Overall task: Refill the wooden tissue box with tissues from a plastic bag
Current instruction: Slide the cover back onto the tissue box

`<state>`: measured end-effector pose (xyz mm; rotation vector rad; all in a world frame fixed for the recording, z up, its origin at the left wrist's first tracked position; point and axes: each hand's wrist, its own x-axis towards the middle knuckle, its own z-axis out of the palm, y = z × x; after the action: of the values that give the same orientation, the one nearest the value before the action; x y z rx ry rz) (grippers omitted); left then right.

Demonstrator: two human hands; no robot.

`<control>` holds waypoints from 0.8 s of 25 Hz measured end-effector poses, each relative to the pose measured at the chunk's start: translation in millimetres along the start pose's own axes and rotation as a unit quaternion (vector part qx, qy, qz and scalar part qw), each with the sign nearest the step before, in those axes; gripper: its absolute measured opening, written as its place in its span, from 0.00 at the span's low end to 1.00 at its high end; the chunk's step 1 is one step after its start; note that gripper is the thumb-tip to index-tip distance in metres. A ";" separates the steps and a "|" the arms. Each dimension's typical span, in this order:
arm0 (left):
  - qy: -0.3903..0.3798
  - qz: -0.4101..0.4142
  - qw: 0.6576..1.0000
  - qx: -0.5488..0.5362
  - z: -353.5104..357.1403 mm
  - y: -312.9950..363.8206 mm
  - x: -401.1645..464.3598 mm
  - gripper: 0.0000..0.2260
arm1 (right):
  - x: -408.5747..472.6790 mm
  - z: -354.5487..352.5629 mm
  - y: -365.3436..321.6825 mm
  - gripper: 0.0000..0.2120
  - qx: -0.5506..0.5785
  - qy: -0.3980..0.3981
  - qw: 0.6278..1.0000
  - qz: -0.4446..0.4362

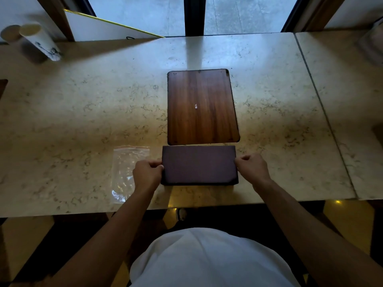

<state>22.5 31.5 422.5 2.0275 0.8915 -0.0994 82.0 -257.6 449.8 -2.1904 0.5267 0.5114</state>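
A dark wooden tissue box [199,165] rests near the front edge of the marble table [83,104], showing a plain flat face with no slot visible. My left hand [147,175] grips its left end and my right hand [253,169] grips its right end. A clear zip plastic bag [126,168] lies flat on the table just left of my left hand; it looks empty. No tissues can be seen.
A brown wooden board [202,106] with a small white scrap on it lies directly beyond the box. A white paper cup [40,41] and a brown cup [11,34] stand at the far left. A seam [323,112] separates a second table on the right.
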 end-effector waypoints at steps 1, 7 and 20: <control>0.004 -0.004 1.000 -0.007 1.2 -1.8 -1.7 0.10 | -3.2 1.3 -0.5 0.14 -0.024 0.001 1.000 -0.017; -0.036 -0.070 0.994 -0.074 -0.5 3.1 3.4 0.06 | -0.8 -0.8 1.9 0.16 -0.022 -0.005 0.999 -0.025; -0.253 -0.242 0.935 -0.058 -9.2 68.9 27.0 0.34 | 33.9 -11.3 -33.2 0.36 0.108 -0.209 0.955 0.181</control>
<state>83.1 29.8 465.9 1.5220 1.0062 -0.7867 129.7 -253.7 459.3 -1.7139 0.7155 1.0349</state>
